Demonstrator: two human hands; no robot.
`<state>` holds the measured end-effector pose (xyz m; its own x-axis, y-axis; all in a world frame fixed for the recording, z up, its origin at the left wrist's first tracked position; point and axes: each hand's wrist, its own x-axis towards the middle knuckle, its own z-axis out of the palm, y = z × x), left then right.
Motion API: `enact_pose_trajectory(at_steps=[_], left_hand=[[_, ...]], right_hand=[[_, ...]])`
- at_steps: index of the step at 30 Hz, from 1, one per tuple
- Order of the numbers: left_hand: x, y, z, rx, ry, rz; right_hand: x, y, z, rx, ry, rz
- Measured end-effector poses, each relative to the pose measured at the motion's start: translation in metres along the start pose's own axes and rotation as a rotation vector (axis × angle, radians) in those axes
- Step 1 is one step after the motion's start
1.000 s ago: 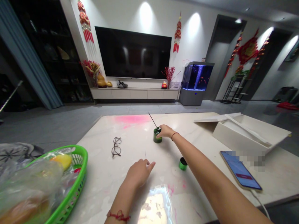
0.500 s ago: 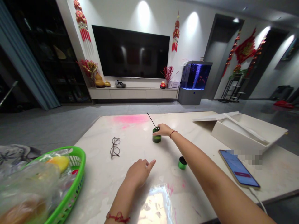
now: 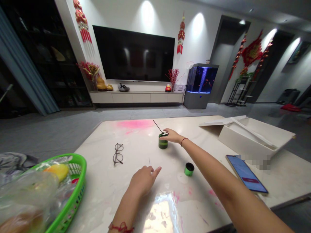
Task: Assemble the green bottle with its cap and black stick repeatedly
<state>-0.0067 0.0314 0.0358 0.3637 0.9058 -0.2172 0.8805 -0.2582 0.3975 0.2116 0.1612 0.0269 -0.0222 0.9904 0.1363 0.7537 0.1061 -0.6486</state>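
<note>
A dark green glass bottle (image 3: 163, 144) stands upright on the table, a thin black stick (image 3: 157, 126) slanting up and left from its pale-rimmed mouth. My right hand (image 3: 171, 135) reaches in from the right and holds the bottle near its top, thumb in front and fingers behind. Lower down, my left hand (image 3: 143, 180) rests over the table with its thumb stretched out and nothing in it; the other fingers are partly hidden. A short green cap (image 3: 189, 169) with a dark opening lies below my right forearm, apart from both hands.
Eyeglasses (image 3: 118, 153) lie left of the bottle. A green plastic basket (image 3: 82, 168) with bagged food stands at the left. On the right are an open white box (image 3: 245, 139) and a phone (image 3: 247, 173) with a cable. Pink stains (image 3: 136, 124) mark the marble-look table (image 3: 102, 184).
My right wrist has shifted slightly to the right while its fingers stay at the bottle's top. My left hand has barely moved. The whole view has slid slightly.
</note>
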Motion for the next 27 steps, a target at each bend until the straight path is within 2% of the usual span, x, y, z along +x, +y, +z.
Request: enact_pose_trajectory(at_steps=[7,18,27], left_hand=[[0.002,-0.001,-0.002,-0.009,-0.009,-0.011],[0.001,-0.002,-0.002,-0.030,-0.001,-0.002],[0.003,-0.004,-0.001,0.014,-0.015,0.015]], right_hand=[[0.001,0.001,-0.016,-0.244,0.087,-0.017],[0.003,-0.029,-0.016,-0.446,0.009,-0.004],[0.007,-0.031,-0.018,-0.473,-0.045,-0.010]])
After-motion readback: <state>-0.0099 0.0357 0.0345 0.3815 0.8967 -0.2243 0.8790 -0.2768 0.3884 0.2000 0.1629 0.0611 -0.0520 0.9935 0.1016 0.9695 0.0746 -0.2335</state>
